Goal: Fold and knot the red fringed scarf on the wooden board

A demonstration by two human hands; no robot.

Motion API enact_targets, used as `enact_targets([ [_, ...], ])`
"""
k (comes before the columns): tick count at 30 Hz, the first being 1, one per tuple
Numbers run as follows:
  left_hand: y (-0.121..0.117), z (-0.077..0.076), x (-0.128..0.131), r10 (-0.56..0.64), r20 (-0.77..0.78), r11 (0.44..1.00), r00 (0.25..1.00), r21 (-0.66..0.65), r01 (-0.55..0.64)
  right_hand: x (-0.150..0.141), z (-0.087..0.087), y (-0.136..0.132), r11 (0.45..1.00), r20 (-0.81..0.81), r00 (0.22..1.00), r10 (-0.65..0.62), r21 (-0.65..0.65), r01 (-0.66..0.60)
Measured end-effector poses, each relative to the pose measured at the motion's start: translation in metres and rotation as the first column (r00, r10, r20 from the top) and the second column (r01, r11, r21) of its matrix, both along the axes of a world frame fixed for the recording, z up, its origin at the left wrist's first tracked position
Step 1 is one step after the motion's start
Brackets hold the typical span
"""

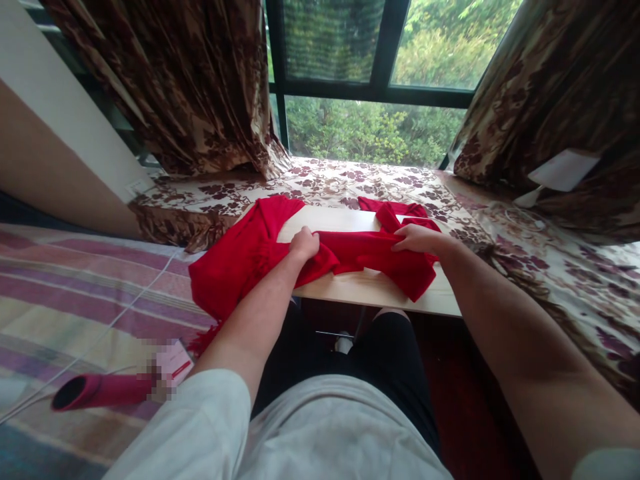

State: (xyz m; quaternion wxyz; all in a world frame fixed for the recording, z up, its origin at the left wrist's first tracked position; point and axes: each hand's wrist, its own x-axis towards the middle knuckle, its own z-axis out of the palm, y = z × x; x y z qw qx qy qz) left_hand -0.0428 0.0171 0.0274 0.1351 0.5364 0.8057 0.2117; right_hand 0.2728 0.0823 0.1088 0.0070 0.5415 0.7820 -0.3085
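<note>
"Cloth, bright red (230, 260), lies across a pale wooden board (370, 290) in front of the person, seen from above."

"Is all of it on the board?"

"No. It reaches past the left end towards a striped bedcover (75, 287), where a fringe hangs, and some red fabric lies at the board's far edge."

"What are the hands doing?"

"The left hand (304, 244) is closed on the cloth near the middle of the board. The right hand (417, 239) has its thumb and fingers clamped on the cloth nearer the right end. The stretch between them lies fairly flat, with uneven folds."

"And around them?"

"On the bedcover are a dark pink tube (107, 391), open at one end, and a thin white cord (135, 300). Beyond the board, flowered fabric (325, 177) covers a ledge below a window (375, 130) showing green leaves. Patterned curtains (200, 87) frame it, and a white lamp (565, 170) stands at the right."
</note>
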Motion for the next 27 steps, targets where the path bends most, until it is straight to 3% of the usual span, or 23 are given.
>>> enact_targets([
  [3,-0.004,0.008,0.014,0.011,-0.053,1.0,0.999,0.024,-0.01,-0.005,0.005,-0.005,0.996,-0.172,0.983,-0.068,0.042,0.076],
  [6,-0.006,0.016,0.04,-0.124,-0.098,0.964,0.987,0.225,0.143,-0.017,0.009,-0.01,0.992,-0.251,0.967,-0.041,0.107,0.07],
  [8,-0.005,0.022,0.058,-0.303,-0.05,0.886,0.952,0.352,0.301,-0.026,0.011,-0.012,0.988,-0.258,0.966,-0.008,0.146,0.047],
  [11,0.0,0.029,0.077,-0.556,0.065,0.743,0.829,0.487,0.46,-0.039,0.015,-0.016,0.986,-0.255,0.967,0.018,0.163,0.025],
  [14,0.005,0.037,0.083,-0.671,0.137,0.671,0.729,0.532,0.517,-0.047,0.019,-0.02,0.99,-0.265,0.964,0.036,0.14,0.002],
  [21,0.015,0.047,0.064,-0.552,0.137,0.764,0.823,0.479,0.432,-0.04,0.025,-0.024,0.997,-0.259,0.963,0.077,0.052,-0.065],
  [27,0.022,0.041,0.031,-0.368,0.145,0.87,0.919,0.403,0.285,-0.021,0.025,-0.019,0.999,-0.251,0.967,0.031,0.036,-0.022],
])
